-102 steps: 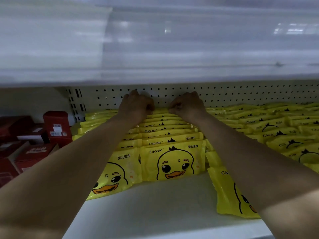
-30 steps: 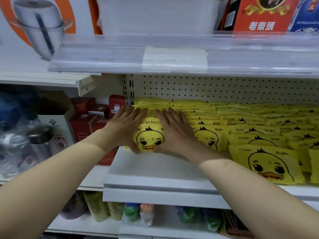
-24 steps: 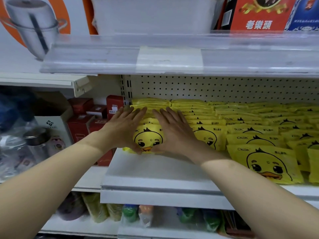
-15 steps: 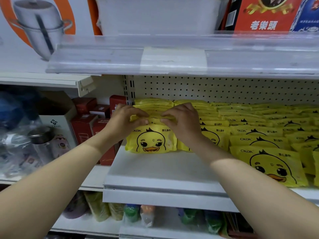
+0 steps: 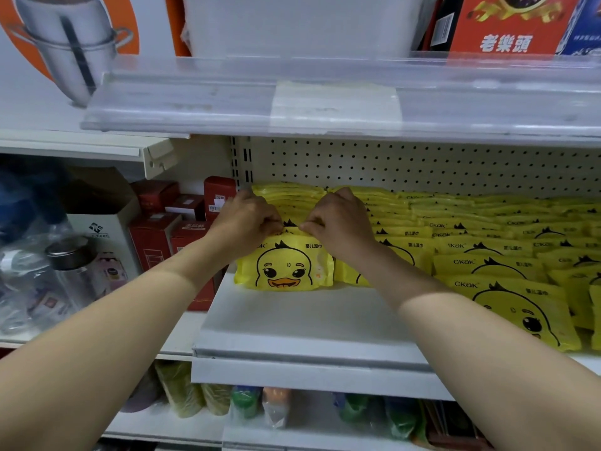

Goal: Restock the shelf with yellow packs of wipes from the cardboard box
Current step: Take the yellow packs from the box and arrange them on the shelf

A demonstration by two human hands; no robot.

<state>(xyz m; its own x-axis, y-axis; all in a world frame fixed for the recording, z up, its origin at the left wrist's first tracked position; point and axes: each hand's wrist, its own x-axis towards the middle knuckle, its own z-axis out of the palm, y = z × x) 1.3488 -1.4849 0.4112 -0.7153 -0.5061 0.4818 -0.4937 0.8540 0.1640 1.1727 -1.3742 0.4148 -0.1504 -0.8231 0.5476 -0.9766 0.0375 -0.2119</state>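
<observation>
My left hand point(image 5: 246, 220) and right hand point(image 5: 339, 219) pinch the front pack point(image 5: 286, 270) by its top seam at the shelf point(image 5: 309, 323) left edge; soft, light, slippery, I'd judge.

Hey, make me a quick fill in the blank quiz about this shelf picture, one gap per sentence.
The left hand and right hand pinch the top edge of the front pack, coloured ____.
Its face shows a cartoon ____.
The boxes left of the front pack are ____.
The back panel is dotted with ____.
Missing words: yellow; duck; red; holes.
</observation>
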